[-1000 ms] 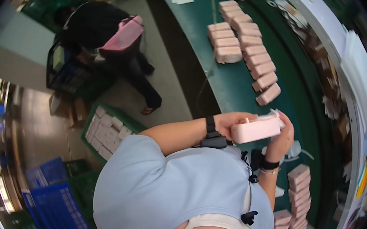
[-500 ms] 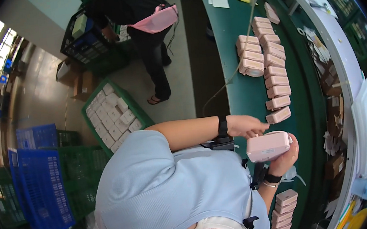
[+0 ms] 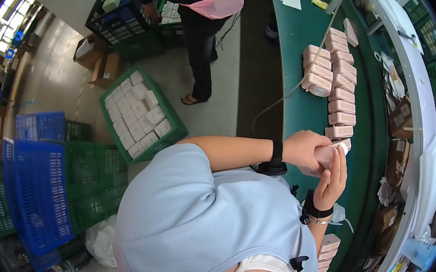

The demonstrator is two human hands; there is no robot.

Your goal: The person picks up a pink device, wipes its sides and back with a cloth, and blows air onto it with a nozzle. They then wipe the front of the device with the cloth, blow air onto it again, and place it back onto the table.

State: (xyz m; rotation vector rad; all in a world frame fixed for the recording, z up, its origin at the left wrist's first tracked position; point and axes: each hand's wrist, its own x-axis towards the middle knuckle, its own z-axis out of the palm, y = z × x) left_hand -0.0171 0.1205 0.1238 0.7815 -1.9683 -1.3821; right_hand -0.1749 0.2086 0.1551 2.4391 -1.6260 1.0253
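Observation:
A pink boxy device [image 3: 324, 155] with rounded corners and a white end is between my hands, mostly covered by fingers. My left hand [image 3: 302, 149] is closed over its near side, palm down. Along its right side lie the fingers of my right hand [image 3: 334, 181], with the thumb against the lower part, so both hands grip it. Just beyond my hands runs a row of similar pink devices [image 3: 341, 106] on the green tabletop [image 3: 300, 111]. A shorter group of them [image 3: 317, 67], one showing a round face, stands left of that row.
More pink devices [image 3: 328, 246] are stacked near my right forearm. A thin cable [image 3: 289, 95] hangs over the table. A green crate [image 3: 177, 124] of white boxes stands behind me, near blue crates [image 3: 40, 192]. A person with a pink waist bag [image 3: 217, 6] stands beside dark crates.
My left hand has come from beside the pink device to gripping it. The device has been turned, and my right fingers now lie along its side. The whole view has shifted.

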